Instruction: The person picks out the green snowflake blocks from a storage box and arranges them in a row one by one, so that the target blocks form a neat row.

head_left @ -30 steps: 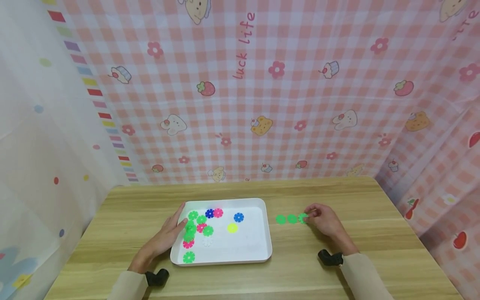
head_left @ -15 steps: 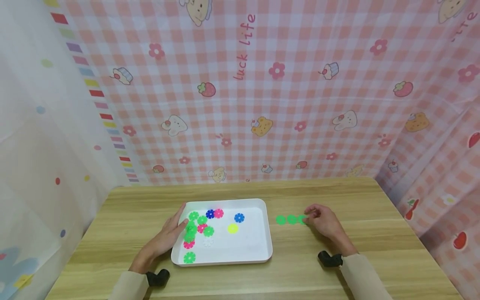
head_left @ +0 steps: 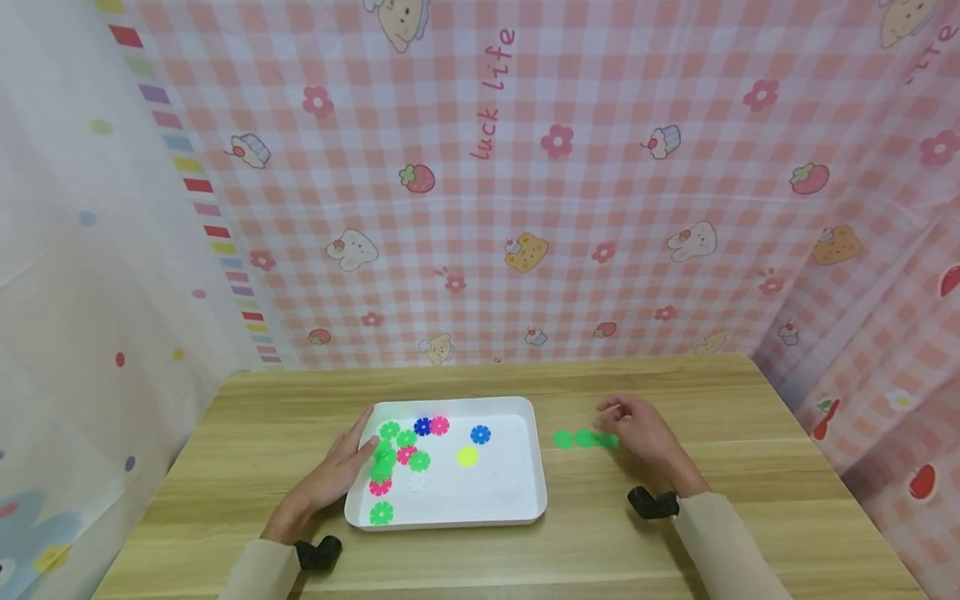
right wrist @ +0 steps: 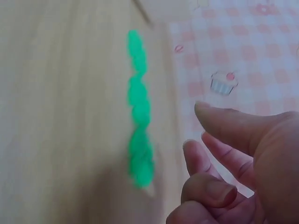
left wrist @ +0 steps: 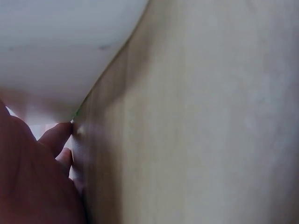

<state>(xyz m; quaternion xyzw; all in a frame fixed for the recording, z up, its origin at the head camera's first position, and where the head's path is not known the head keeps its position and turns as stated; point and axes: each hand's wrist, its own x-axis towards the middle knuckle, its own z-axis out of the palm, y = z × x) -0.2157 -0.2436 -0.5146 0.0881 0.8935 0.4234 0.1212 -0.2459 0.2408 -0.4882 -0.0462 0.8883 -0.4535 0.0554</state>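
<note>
In the head view, a white tray (head_left: 480, 500) holds several notched plastic snowflake discs, mostly green. My left hand (head_left: 337, 471) grips the tray's left rim, thumb over the top and fingers along the outside; the left wrist view has the fingers (left wrist: 56, 140) against the tray's wall. To the tray's right, three green snowflake discs (head_left: 585, 438) lie in a row on the table. My right hand (head_left: 641, 433) is just above the row's right end. Between its loosely bent fingers there is nothing, and the right wrist view shows the blurred green row (right wrist: 138, 107) apart from them.
Inside the tray are also a yellow disc (head_left: 467, 456), a blue disc (head_left: 481, 434), a dark blue disc (head_left: 423, 427), some pink discs (head_left: 439, 426) and a clear one. A checked curtain (head_left: 495, 250) hangs behind the wooden table (head_left: 480, 562).
My right hand has let go of the rightmost green disc and lifted slightly up and to the left; that disc stays in the row. The left hand keeps its place on the tray.
</note>
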